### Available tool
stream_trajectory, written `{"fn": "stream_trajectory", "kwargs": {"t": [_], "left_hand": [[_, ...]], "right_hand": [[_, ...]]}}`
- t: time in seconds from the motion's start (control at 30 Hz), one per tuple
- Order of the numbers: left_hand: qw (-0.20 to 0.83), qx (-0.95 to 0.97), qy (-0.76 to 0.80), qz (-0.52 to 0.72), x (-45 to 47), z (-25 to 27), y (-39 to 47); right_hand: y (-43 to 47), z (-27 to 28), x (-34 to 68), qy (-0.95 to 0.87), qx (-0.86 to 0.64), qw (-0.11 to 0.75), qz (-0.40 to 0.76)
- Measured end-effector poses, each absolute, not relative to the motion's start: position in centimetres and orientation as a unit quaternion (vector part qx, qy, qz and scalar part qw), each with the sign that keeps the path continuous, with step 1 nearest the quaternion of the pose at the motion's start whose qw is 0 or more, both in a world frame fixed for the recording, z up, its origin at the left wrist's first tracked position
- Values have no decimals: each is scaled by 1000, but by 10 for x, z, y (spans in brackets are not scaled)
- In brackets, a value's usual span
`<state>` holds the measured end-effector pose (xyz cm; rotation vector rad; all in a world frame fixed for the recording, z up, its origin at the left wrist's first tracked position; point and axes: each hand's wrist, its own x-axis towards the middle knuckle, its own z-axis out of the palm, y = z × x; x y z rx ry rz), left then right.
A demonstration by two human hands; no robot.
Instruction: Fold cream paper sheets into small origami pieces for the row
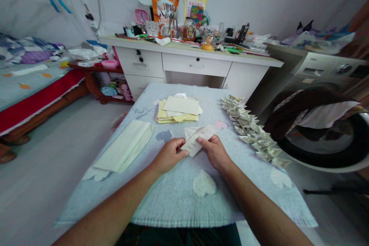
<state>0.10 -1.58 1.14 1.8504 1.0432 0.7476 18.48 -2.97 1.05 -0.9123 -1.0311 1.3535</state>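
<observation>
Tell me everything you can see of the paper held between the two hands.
The paper is off-white and looks thin, folded into a small piece with a slanting strip in front and an angular part behind it. Small marks show on the strip, too small to read. It runs diagonally, its farther end toward the right. The left hand grips its left side; the right hand holds its right, thumb on top. It is over the blue cloth; whether it touches is unclear.

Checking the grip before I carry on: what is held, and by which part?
A folded paper: the left hand holds its left end, the right hand its right side, thumb on top.
</observation>
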Motion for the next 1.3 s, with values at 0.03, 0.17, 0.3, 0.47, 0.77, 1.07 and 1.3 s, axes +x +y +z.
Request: {"fn": "stream_trajectory", "kwargs": {"t": [0.03,0.17,0.3,0.47,0.77,1.07,1.3], "left_hand": [[415,751,421,295,1,11,-16],[376,757,434,311,2,10,-18],[356,756,421,354,1,14,-19],[414,728,415,356,2,21,-24],[433,713,382,398,1,18,-25],[281,804,384,357,-9,18,-17],[245,820,445,265,-16,16,-14]], "right_hand": [[-29,9,185,-430,-386,575,579],[-27,9,189,-419,-389,605,554],[-27,15,196,-470,-456,614,442],[-31,23,202,-626,-578,498,161],[-39,24,194,-798,-539,262,-60],[-41,18,193,-841,-502,201,-26],[-41,27,202,-856,-493,152,28]]}}
